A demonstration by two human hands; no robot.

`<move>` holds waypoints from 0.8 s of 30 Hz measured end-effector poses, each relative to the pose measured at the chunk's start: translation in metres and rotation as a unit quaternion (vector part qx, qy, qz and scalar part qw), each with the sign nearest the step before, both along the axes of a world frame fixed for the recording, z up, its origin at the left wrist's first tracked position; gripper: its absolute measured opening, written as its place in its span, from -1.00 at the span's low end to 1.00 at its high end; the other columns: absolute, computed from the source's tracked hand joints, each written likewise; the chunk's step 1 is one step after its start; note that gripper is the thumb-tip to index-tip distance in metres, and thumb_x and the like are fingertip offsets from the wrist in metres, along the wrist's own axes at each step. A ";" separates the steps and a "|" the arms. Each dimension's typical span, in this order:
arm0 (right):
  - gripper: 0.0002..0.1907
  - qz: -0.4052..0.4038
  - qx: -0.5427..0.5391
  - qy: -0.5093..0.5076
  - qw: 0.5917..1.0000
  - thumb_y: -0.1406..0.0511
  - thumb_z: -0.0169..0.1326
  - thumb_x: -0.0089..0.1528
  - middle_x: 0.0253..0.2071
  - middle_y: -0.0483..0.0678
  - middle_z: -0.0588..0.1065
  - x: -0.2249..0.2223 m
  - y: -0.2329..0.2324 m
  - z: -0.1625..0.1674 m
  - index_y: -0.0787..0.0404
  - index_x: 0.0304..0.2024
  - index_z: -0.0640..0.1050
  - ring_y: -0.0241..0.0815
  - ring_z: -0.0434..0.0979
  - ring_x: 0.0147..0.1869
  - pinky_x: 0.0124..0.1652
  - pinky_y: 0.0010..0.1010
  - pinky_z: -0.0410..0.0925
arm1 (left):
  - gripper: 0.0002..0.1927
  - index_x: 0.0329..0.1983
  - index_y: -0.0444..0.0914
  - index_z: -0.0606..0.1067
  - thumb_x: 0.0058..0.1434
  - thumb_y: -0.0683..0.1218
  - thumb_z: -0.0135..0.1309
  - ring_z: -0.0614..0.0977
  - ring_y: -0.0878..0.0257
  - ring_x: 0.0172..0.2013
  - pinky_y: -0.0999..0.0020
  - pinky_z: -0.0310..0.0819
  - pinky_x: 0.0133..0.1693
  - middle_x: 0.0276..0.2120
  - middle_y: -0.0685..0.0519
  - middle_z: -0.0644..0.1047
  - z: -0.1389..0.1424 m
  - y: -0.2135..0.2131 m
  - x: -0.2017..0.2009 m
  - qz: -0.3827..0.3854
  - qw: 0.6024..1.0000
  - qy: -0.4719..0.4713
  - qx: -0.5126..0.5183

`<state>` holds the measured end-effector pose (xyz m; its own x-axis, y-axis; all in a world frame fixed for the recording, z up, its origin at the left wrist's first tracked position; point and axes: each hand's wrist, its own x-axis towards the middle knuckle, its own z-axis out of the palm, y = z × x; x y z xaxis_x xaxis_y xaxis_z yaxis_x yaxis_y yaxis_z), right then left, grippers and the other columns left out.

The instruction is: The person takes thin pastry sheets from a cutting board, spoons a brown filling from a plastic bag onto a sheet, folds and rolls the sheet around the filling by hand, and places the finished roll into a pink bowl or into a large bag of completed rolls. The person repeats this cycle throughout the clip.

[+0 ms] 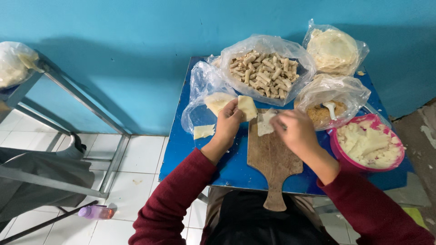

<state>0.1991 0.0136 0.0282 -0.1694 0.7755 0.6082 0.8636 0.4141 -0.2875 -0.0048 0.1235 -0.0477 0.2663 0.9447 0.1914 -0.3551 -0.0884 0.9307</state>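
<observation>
My left hand (228, 121) holds a pale square dough wrapper (247, 107) at the far left corner of the wooden paddle board (272, 159). My right hand (296, 130) rests on a second wrapper (265, 122) that lies flat on the board, fingers pressing its right edge. Both arms wear dark red sleeves. A loose wrapper (204, 131) lies on the blue table (181, 145) left of my left hand, and more wrappers (217, 101) sit in a clear plastic bag just beyond it.
A bag of many rolled sticks (263, 72) stands at the back centre, a bag of round flat sheets (334, 50) at the back right. A bag of brown filling with a white spoon (329, 109) and a pink bowl of white mash (368, 144) sit right. A purple bottle (96, 212) lies on the tiled floor.
</observation>
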 end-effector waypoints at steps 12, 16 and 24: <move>-0.81 0.014 -0.044 -0.073 0.996 0.20 0.26 0.12 -0.24 -0.09 0.62 -0.014 -0.015 0.010 0.18 -0.32 0.69 -0.02 0.55 0.00 -0.06 -0.08 0.29 | -0.51 0.32 -0.41 0.38 0.30 -0.31 -0.13 0.60 0.37 -0.16 0.45 0.50 -0.08 -0.03 0.03 0.59 0.014 -0.008 0.002 -0.012 0.999 0.017 -0.030; -0.81 0.042 -0.012 -0.098 0.994 0.18 0.26 0.11 -0.25 -0.14 0.60 -0.016 -0.013 0.008 0.12 -0.29 0.70 -0.09 0.50 -0.04 -0.08 -0.14 0.25 | -0.53 0.31 -0.41 0.39 0.32 -0.31 -0.13 0.61 0.36 -0.18 0.45 0.52 -0.09 -0.05 0.03 0.59 0.011 -0.007 0.002 -0.017 0.999 0.008 -0.039; -0.83 0.020 0.045 -0.199 0.979 0.21 0.25 0.18 -0.37 -0.11 0.56 -0.023 0.007 -0.013 0.15 -0.44 0.65 -0.10 0.53 -0.12 0.00 -0.15 0.27 | -0.52 0.31 -0.42 0.39 0.30 -0.32 -0.12 0.61 0.33 -0.14 0.44 0.52 -0.07 -0.04 0.01 0.60 0.012 -0.007 0.002 -0.016 1.000 0.008 -0.018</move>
<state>0.1756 0.0210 0.0151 -0.4361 0.7098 0.5532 0.8821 0.4588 0.1067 -0.0028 0.1169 -0.0361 0.2994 0.9418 0.1530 -0.3428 -0.0434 0.9384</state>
